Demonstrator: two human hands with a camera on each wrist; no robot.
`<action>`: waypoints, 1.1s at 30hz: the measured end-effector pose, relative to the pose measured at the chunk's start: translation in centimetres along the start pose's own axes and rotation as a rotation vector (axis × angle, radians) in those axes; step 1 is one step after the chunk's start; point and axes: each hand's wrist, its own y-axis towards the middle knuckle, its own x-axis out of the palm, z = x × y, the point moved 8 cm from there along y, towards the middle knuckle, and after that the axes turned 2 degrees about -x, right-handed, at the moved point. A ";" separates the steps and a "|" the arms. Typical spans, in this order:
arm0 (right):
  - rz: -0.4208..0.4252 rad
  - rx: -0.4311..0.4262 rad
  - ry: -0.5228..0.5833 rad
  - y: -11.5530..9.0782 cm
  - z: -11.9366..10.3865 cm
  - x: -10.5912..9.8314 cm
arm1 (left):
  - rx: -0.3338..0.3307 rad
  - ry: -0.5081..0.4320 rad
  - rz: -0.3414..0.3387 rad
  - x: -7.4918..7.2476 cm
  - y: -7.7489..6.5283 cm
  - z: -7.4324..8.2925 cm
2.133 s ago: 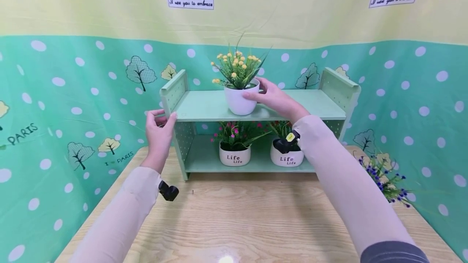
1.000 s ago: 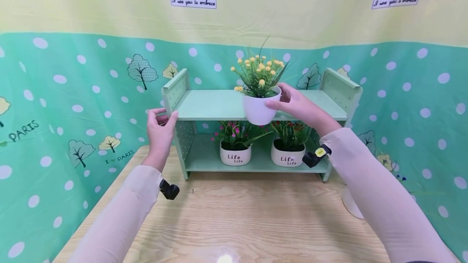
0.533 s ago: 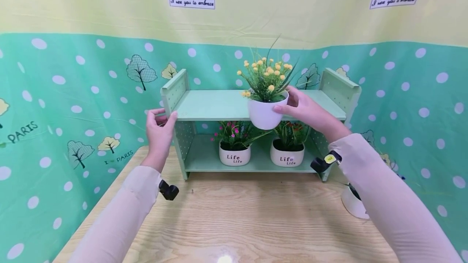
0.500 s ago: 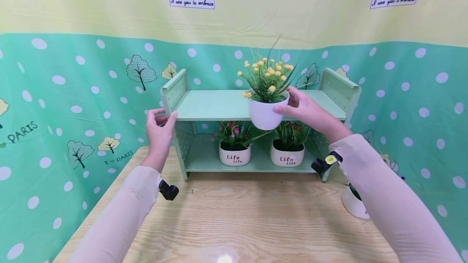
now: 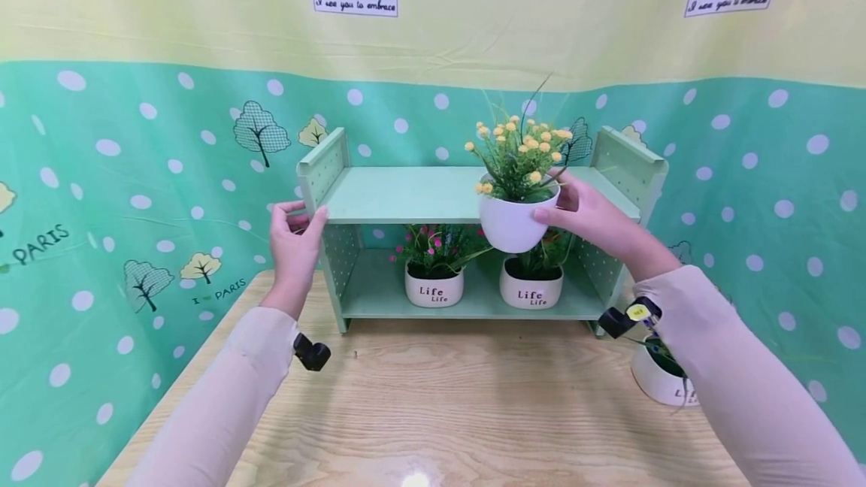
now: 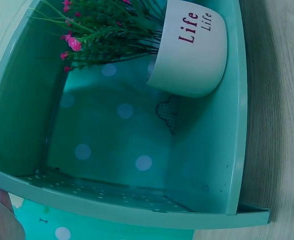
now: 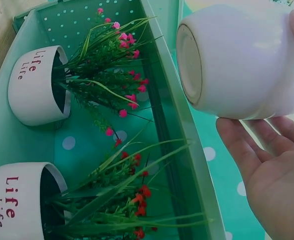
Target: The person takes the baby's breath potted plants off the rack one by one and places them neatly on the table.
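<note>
My right hand (image 5: 588, 216) grips the rim of a white flower pot (image 5: 517, 225) with yellow artificial flowers (image 5: 521, 145). The pot hangs in the air before the upper board of a green two-tier shelf (image 5: 399, 194); its bare underside faces the right wrist camera (image 7: 190, 65). My left hand (image 5: 294, 246) holds the shelf's left side panel, thumb at the front edge and fingers behind. On the lower tier stand a "Life" pot with pink flowers (image 5: 434, 290) and a "Life" pot with red flowers (image 5: 531, 293), partly covered by the held pot.
Another white pot (image 5: 659, 382) stands on the wooden table (image 5: 433, 397) right of the shelf, partly hidden by my right sleeve (image 5: 737, 374). A spotted green and yellow curtain (image 5: 203, 111) hangs behind and along both sides.
My right hand has lifted the yellow-flowered pot off the upper board and carried it right and toward me. My left hand has stayed on the side panel.
</note>
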 end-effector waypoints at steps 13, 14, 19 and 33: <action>-0.005 0.062 0.015 -3.6 1.3 -0.8 | -0.010 0.006 -0.016 0.2 0.0 0.0; -0.007 0.067 0.010 -3.8 1.5 -0.8 | -0.010 0.007 -0.015 0.1 0.0 0.0; -0.013 0.079 0.004 -5.0 2.2 -0.9 | -0.014 0.011 -0.016 0.1 0.0 -0.1; -0.047 0.059 -0.035 -7.6 3.7 -0.4 | -0.009 0.015 -0.021 0.0 -0.1 -0.1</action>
